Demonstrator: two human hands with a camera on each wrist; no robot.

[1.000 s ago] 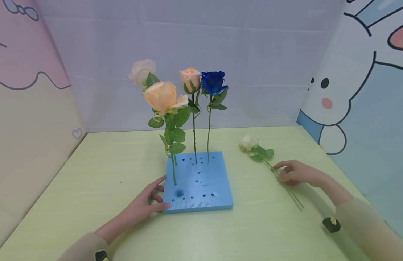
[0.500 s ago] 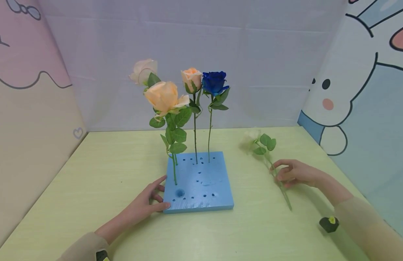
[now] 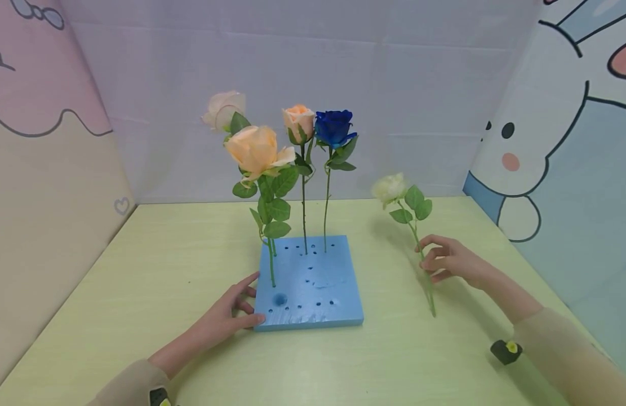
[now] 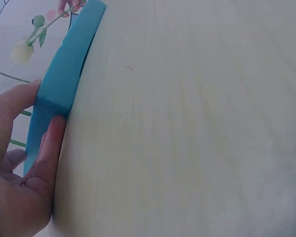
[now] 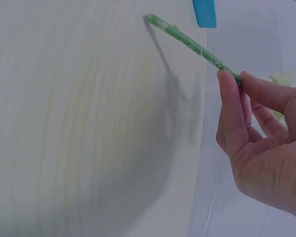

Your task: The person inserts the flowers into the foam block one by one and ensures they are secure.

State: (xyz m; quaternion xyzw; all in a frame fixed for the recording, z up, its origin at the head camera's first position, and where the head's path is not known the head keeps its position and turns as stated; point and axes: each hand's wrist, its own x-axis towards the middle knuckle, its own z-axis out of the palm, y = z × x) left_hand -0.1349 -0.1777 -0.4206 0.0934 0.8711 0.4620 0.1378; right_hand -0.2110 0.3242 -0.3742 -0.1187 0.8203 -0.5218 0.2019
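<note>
In the head view, my right hand point(image 3: 449, 262) pinches the green stem of a white rose point(image 3: 390, 189) between thumb and fingertips. The rose is lifted and slants, bloom away from me; its cut stem end point(image 5: 158, 20) shows in the right wrist view. My left hand point(image 3: 229, 310) holds the left edge of a blue foam block point(image 3: 323, 293), thumb at the near corner and fingers along the side. Standing in the block are a peach rose point(image 3: 257, 149), a pale pink rose point(image 3: 224, 111), a smaller peach rose point(image 3: 298, 124) and a blue rose point(image 3: 334, 128).
The block's top has several small holes and one wider hollow point(image 3: 279, 299) near its front left. A pale wooden table point(image 3: 140, 270) lies beneath everything. A lilac cloth point(image 3: 424, 84) hangs behind, with cartoon-printed panels point(image 3: 591, 186) at the sides.
My right hand has picked the white rose up off the table, raising its bloom and swinging the stem's lower end leftward. The left hand and the block stay in place.
</note>
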